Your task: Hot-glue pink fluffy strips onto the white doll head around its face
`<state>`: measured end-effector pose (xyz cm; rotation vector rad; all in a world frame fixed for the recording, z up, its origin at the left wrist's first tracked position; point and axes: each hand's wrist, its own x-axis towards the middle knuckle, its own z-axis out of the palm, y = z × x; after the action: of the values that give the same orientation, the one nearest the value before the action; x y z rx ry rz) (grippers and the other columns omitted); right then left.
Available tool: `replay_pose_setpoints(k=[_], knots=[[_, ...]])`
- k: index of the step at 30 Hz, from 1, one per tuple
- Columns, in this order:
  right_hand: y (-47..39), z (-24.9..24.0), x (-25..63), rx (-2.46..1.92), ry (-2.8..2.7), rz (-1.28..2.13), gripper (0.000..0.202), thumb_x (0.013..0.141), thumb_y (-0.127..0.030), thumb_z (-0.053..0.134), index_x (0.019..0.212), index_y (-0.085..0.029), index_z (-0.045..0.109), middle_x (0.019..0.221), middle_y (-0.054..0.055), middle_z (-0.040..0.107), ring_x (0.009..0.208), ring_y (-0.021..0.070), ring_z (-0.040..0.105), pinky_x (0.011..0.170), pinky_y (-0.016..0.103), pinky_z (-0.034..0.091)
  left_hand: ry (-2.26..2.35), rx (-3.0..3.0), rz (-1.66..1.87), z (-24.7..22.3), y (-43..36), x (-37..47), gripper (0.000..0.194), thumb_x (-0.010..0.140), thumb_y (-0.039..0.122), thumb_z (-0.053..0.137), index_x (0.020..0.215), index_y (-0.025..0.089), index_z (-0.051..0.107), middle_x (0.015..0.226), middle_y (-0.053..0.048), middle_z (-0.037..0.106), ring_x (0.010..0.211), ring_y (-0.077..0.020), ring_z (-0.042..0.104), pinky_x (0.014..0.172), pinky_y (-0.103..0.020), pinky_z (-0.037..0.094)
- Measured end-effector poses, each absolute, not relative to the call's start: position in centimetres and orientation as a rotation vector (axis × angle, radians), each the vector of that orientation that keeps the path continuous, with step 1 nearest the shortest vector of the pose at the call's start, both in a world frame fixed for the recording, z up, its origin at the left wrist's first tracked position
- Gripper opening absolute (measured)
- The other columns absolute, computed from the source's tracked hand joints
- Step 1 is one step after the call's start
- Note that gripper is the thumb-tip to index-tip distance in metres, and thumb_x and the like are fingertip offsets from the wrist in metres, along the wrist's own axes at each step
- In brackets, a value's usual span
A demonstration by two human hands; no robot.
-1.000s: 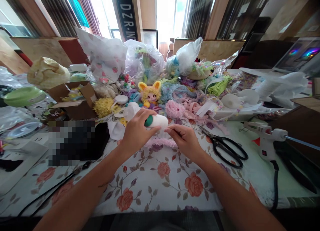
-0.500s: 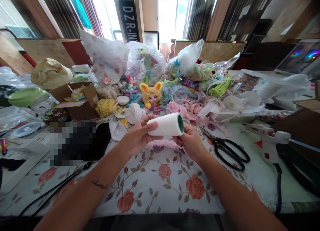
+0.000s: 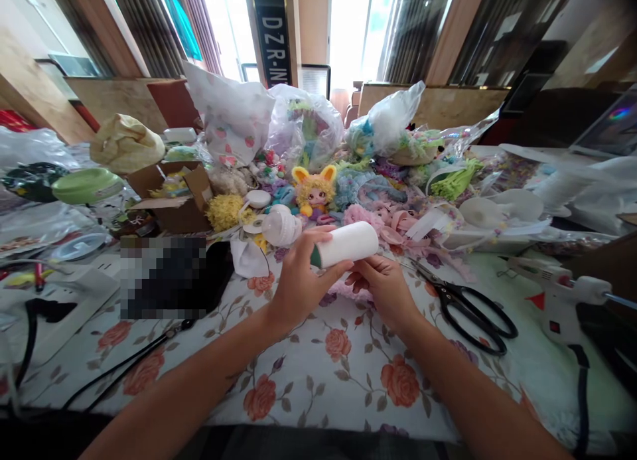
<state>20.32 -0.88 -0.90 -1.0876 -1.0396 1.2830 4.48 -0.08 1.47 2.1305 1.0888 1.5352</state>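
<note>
The left hand (image 3: 298,274) holds a spool of white thread (image 3: 352,242) up above the flowered tablecloth (image 3: 298,387). Its fingers curl over one end and its thumb goes under the side, so the grip is closed around the spool. The right hand (image 3: 388,287) is just below the other end. Its fingers are bent and its thumb is close to them. I cannot tell if they pinch a thin thread, or if they touch the spool.

The spool has just turned around. Half a second ago, its hollow green end faced the right hand. Now the green end is tucked by the left hand, and the white end points to the right. So the spool is being turned in the air, and the right fingers are now near its white side.

A fluffy pink strip (image 3: 349,291) lies behind and below the hands. The black scissors (image 3: 472,308) rest to the right, with the glue gun (image 3: 552,287) past them. A doll with yellow ears (image 3: 316,193) sits behind the spool.
</note>
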Motion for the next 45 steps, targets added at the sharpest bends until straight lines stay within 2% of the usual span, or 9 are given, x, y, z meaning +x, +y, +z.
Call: replay_pose_setpoints(k=[5, 10, 16, 23, 30, 34, 38, 42, 45], knots=[[-1.0, -0.7, 20.2, -0.902, -0.861, 1.58, 0.02, 0.075, -0.037, 0.074, 0.078, -0.017, 0.072, 0.072, 0.001, 0.067, 0.063, 0.0089, 0.06, 0.054, 0.018, 0.045, 0.931, 2.741, 1.5, 1.2, 0.1, 4.2, 0.027, 0.088, 0.02, 0.057, 0.112, 0.025, 0.046, 0.129, -0.015, 0.056, 0.126, -0.0257, 0.051, 0.1, -0.047, 0.047], [-1.0, -0.6, 20.4, -0.788, -0.773, 1.693, 0.014, 0.076, -0.028, 0.072, 0.083, -0.016, 0.073, 0.084, 0.002, 0.071, 0.075, 0.0103, 0.064, 0.068, 0.019, 0.051, 0.88, 3.244, 1.446, 1.8, 0.3, 4.0, 0.015, 0.088, 0.013, 0.054, 0.102, 0.018, 0.056, 0.121, -0.017, 0.064, 0.125, -0.0294, 0.053, 0.092, -0.043, 0.054], [-0.8, 0.1, 20.8, -0.737, -0.548, 1.853, 0.011, 0.076, -0.023, 0.066, 0.079, -0.014, 0.072, 0.071, 0.0, 0.071, 0.063, 0.0089, 0.063, 0.059, 0.017, 0.05, 0.685, 3.568, 1.242, 1.8, 0.5, 4.1, 0.009, 0.087, 0.01, 0.057, 0.094, 0.013, 0.061, 0.12, -0.012, 0.066, 0.119, -0.0323, 0.057, 0.089, -0.045, 0.055], [-0.8, 0.0, 20.7, -0.748, -0.538, 1.761, 0.024, 0.077, -0.037, 0.071, 0.089, -0.016, 0.071, 0.077, 0.0, 0.072, 0.069, 0.0104, 0.064, 0.064, 0.02, 0.05, 0.477, 3.298, 1.227, 1.3, 1.1, 3.7, 0.012, 0.091, 0.011, 0.05, 0.097, 0.014, 0.06, 0.122, -0.012, 0.064, 0.128, -0.0267, 0.05, 0.108, -0.047, 0.043], [-1.0, 0.2, 20.5, -0.682, -0.598, 1.688, 0.02, 0.079, -0.032, 0.07, 0.092, -0.018, 0.07, 0.082, 0.0, 0.071, 0.076, 0.0126, 0.064, 0.075, 0.025, 0.052, 0.492, 2.959, 1.28, 0.9, 1.2, 3.5, 0.034, 0.088, 0.009, 0.051, 0.122, 0.015, 0.05, 0.134, -0.018, 0.052, 0.135, -0.0278, 0.04, 0.11, -0.048, 0.039], [-1.0, 0.3, 20.4, -0.688, -0.615, 1.659, 0.019, 0.08, -0.032, 0.068, 0.093, -0.018, 0.071, 0.081, 0.002, 0.071, 0.078, 0.0157, 0.066, 0.072, 0.025, 0.053, 0.994, 2.462, 1.23, 0.9, 0.4, 4.1, 0.065, 0.081, 0.037, 0.067, 0.136, 0.02, 0.038, 0.139, -0.017, 0.047, 0.124, -0.0318, 0.05, 0.096, -0.045, 0.05], [-1.0, 0.1, 20.4, -0.666, -0.728, 1.636, 0.018, 0.081, -0.033, 0.07, 0.09, -0.018, 0.073, 0.085, 0.002, 0.072, 0.082, 0.015, 0.066, 0.08, 0.026, 0.053, 1.225, 2.068, 1.078, 1.3, -0.2, 4.4, 0.049, 0.085, 0.043, 0.059, 0.13, 0.027, 0.047, 0.124, -0.007, 0.06, 0.093, -0.022, 0.065, 0.065, -0.027, 0.055], [-0.9, -0.2, 20.6, -0.733, -0.852, 1.61, 0.021, 0.074, -0.027, 0.077, 0.092, -0.017, 0.075, 0.092, 0.003, 0.073, 0.084, 0.0131, 0.066, 0.086, 0.026, 0.052, 1.231, 2.004, 1.196, 1.6, -0.1, 4.1, 0.045, 0.084, 0.037, 0.062, 0.127, 0.027, 0.052, 0.127, -0.005, 0.059, 0.103, -0.0224, 0.061, 0.069, -0.024, 0.054], [-0.7, -0.4, 20.8, -0.846, -0.848, 1.549, 0.019, 0.07, -0.027, 0.08, 0.085, -0.016, 0.076, 0.084, 0.003, 0.073, 0.072, 0.0106, 0.066, 0.076, 0.023, 0.054, 1.224, 2.04, 1.245, 1.4, 0.1, 3.8, 0.046, 0.083, 0.032, 0.063, 0.127, 0.027, 0.052, 0.127, -0.004, 0.059, 0.11, -0.0231, 0.059, 0.077, -0.026, 0.055]])
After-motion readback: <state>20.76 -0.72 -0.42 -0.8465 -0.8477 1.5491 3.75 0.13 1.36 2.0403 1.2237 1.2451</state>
